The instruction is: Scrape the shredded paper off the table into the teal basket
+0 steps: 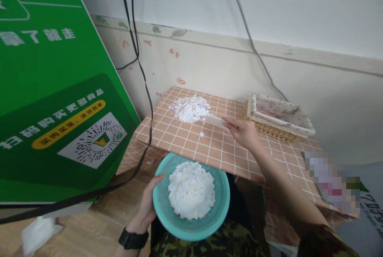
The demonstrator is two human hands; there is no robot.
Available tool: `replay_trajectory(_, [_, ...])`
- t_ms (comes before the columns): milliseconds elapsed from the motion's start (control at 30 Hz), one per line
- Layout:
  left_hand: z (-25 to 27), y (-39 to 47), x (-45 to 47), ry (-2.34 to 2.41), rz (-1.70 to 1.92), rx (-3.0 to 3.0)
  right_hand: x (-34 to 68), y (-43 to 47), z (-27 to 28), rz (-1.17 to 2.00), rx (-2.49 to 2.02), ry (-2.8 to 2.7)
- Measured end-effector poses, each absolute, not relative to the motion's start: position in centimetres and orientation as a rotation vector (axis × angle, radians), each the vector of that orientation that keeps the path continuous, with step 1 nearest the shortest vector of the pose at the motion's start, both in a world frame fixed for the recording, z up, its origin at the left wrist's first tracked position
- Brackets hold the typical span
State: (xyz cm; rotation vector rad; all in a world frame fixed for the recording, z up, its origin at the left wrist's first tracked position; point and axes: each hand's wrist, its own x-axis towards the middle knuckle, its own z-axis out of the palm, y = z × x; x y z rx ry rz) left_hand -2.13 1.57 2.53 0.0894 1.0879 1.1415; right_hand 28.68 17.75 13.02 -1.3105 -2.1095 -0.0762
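My left hand [146, 199] grips the left rim of a round turquoise plastic colander [221, 209] at the table's near edge, above my lap. Inside lies a heap of small white paper scraps [191, 189]. Over the table, my right hand [241, 129] pinches a flat white card [214, 121] between thumb and fingers. The card's far end touches or nearly touches the right side of a second pile of paper scraps [191, 108], white with some pink. One loose scrap [201, 134] lies apart, just below that pile.
A checkered brown tablecloth [179, 137] covers the table against the wall. A cloth-lined wicker basket [278, 119] stands at the back right. A green sign panel [60, 69] rises at left, with a black cable [146, 89] hanging before it.
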Motion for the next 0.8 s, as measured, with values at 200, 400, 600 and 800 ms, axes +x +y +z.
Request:
replay_trajectory(200, [2.5, 1.7, -2.1, 1.094, 1.156, 0.087, 28.9, 18.5, 12.5, 0.074, -1.338, -2.072])
replay_trajectory(400, [2.7, 1.6, -2.1, 1.105, 1.157, 0.079, 29.4, 18.5, 13.0, 0.299, -1.254, -2.095])
replay_trajectory(600, [2.8, 1.6, -2.1, 1.102, 1.151, 0.074, 29.2, 17.4, 12.8, 0.266, -1.264, -2.021])
replay_trajectory(800, [2.6, 1.4, -2.1, 1.084, 1.142, 0.082, 29.3, 14.6, 11.1, 0.306, -1.178, -2.043])
